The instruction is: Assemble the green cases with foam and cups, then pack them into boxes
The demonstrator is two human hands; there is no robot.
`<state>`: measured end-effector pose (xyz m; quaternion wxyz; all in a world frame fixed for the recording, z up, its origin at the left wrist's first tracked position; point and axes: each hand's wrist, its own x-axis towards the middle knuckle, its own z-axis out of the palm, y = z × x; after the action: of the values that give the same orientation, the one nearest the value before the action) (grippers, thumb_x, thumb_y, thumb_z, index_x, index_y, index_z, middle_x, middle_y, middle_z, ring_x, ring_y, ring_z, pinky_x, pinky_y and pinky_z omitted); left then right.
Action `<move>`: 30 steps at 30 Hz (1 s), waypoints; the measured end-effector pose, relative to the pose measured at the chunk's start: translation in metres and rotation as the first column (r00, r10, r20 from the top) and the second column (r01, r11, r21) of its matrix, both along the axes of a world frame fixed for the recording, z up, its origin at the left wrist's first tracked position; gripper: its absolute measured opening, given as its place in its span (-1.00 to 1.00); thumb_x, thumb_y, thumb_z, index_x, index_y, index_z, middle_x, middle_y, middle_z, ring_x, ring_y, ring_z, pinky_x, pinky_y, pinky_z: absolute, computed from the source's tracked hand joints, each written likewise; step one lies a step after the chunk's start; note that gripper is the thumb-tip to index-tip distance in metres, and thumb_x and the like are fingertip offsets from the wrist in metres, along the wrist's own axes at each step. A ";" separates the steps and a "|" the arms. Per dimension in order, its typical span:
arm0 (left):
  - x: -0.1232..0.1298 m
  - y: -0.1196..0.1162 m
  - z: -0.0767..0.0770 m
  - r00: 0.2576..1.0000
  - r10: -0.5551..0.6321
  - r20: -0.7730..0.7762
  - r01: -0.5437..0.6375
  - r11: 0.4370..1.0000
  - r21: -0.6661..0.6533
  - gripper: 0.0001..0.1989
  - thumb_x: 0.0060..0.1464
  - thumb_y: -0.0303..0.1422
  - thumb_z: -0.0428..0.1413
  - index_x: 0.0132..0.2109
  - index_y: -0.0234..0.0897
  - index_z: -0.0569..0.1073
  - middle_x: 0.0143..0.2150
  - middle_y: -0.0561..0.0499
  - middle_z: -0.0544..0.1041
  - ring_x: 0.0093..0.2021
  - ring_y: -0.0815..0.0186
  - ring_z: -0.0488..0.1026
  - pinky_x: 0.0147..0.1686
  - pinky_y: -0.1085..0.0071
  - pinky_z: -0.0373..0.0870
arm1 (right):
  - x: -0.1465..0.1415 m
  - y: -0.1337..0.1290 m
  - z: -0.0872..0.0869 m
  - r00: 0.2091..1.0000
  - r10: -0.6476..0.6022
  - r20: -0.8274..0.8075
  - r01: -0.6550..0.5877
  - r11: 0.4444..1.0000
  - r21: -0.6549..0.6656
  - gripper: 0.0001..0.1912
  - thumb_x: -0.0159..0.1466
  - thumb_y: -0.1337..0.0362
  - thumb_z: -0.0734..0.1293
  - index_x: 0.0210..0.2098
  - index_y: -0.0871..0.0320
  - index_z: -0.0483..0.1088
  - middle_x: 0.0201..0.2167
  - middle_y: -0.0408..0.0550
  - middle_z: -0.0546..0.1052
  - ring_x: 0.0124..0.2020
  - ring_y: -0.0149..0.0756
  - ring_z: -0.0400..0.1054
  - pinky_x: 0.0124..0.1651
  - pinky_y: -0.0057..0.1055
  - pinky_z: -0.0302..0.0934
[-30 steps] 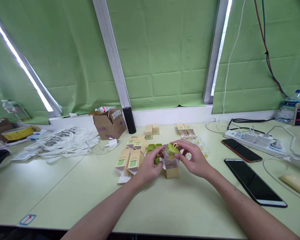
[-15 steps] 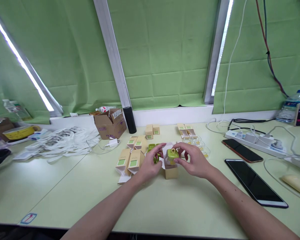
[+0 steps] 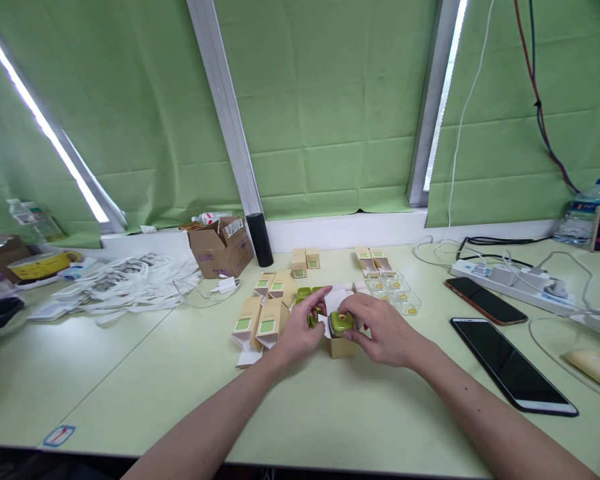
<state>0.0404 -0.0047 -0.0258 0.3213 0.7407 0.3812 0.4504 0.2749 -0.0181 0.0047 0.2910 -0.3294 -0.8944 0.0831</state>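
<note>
1. At the mouth of the small carton [image 3: 343, 349], our right hand [image 3: 380, 330] pinches the green case [image 3: 342, 324].
2. Our left hand [image 3: 303, 330] curves beside it, thumb near the white flap [image 3: 336, 300]; we cannot tell whether it grips.
3. Our left hand partly hides other green cases [image 3: 304, 292]; tan boxes [image 3: 273, 319] crowd its left.
4. Clear containers [image 3: 410, 303] lie behind our right.

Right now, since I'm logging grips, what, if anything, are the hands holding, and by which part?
The right hand holds the green item near its top, at the right side. Whether the left hand grips the open box is unclear.
</note>
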 end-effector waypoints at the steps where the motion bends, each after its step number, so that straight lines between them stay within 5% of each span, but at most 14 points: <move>1: 0.000 0.000 -0.001 1.000 0.000 0.005 0.000 1.000 0.002 -0.18 -0.04 -0.55 0.08 0.43 -0.19 0.41 -0.15 -0.02 0.48 -0.14 0.24 0.40 -0.05 0.29 0.42 | -0.001 0.000 0.000 1.000 0.013 0.002 -0.013 1.000 0.002 -0.86 0.36 0.37 0.33 -0.11 0.08 0.34 -0.14 0.00 0.56 -0.15 -0.12 0.40 -0.17 -0.27 0.19; 8: 0.000 0.002 -0.004 1.000 -0.001 0.012 0.001 1.000 0.010 -0.16 -0.04 -0.57 0.08 0.44 -0.19 0.40 -0.15 -0.02 0.47 -0.14 0.25 0.38 -0.06 0.31 0.40 | -0.008 0.002 -0.005 0.999 0.028 -0.022 -0.026 0.995 0.093 -0.79 0.49 0.43 0.14 -0.23 0.09 0.33 -0.22 -0.01 0.51 -0.22 -0.19 0.34 -0.19 -0.30 0.19; 14: 0.001 0.001 -0.002 1.000 -0.016 0.022 0.016 1.000 0.008 -0.16 -0.04 -0.56 0.08 0.44 -0.19 0.40 -0.16 -0.01 0.46 -0.14 0.25 0.38 -0.04 0.29 0.41 | -0.008 0.004 -0.012 0.996 -0.073 -0.049 0.080 0.987 0.143 -0.81 0.47 0.38 0.20 -0.25 0.09 0.39 -0.06 0.00 0.48 -0.39 -0.35 0.27 -0.41 -0.39 -0.04; 30: 0.001 0.000 -0.001 0.999 -0.036 0.026 0.036 0.999 -0.012 -0.17 -0.03 -0.53 0.10 0.45 -0.22 0.39 -0.15 -0.02 0.46 -0.15 0.26 0.39 -0.08 0.32 0.41 | -0.018 0.007 -0.016 0.980 -0.194 -0.048 0.197 0.978 0.064 -0.82 0.33 0.41 0.41 -0.39 0.09 0.57 -0.21 0.01 0.38 -0.14 -0.15 0.29 -0.38 -0.38 0.12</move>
<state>0.0410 -0.0045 -0.0273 0.3391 0.7395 0.3663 0.4517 0.2568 -0.0110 -0.0109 0.3273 -0.4039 -0.8537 0.0300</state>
